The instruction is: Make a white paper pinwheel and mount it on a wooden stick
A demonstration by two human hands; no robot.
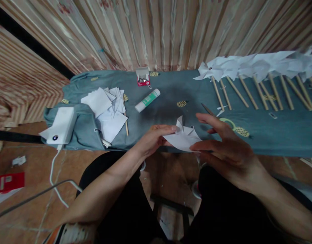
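A white paper piece [183, 136] with folded-up corners, part of a pinwheel, is held just above the near edge of the blue-grey cloth [171, 98]. My left hand [156, 137] pinches its left corner between thumb and fingers. My right hand [222, 144] grips its right side with the thumb on the paper and the index finger stretched out over it. A green-handled pair of scissors [228, 122] lies on the cloth behind my right hand, mostly hidden.
A row of finished white pinwheels on wooden sticks [257, 79] lies at the right. A glue stick [147, 100], a small red box of pins [143, 78], a pile of white paper squares [107, 110] and a white device with a cable [61, 125] lie left of centre.
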